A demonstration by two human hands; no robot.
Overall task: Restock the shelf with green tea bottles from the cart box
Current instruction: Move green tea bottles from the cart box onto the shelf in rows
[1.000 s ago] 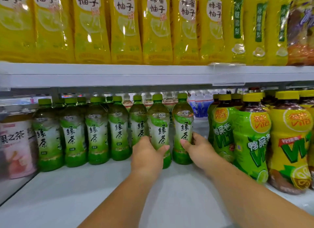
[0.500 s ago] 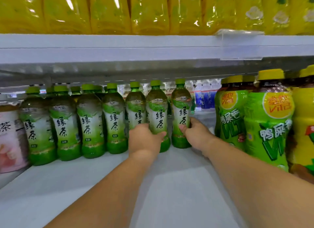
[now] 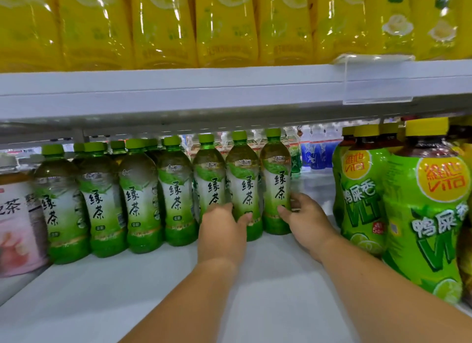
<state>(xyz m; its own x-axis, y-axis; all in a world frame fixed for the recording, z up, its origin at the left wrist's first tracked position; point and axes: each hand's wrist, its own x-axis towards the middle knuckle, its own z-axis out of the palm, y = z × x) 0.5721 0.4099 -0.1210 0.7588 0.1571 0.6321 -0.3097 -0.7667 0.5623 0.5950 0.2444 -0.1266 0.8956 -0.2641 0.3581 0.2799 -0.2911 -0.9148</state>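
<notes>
Several green tea bottles with green caps stand in a row on the white shelf (image 3: 268, 286). My left hand (image 3: 223, 231) is wrapped around the lower part of one green tea bottle (image 3: 244, 187), second from the row's right end. My right hand (image 3: 307, 221) grips the rightmost green tea bottle (image 3: 275, 179) from its right side. Both bottles stand upright on the shelf, close together. The cart box is out of view.
Large green and yellow lemon tea bottles (image 3: 424, 215) crowd the right side. A pink-labelled bottle (image 3: 18, 225) stands at the far left. The upper shelf (image 3: 178, 92) with yellow drink bottles (image 3: 224, 26) hangs low overhead, with a clear price holder (image 3: 378, 79).
The camera has moved closer and lower. Both hands stay on the same two bottles, which sit slightly further back and nearer the row.
</notes>
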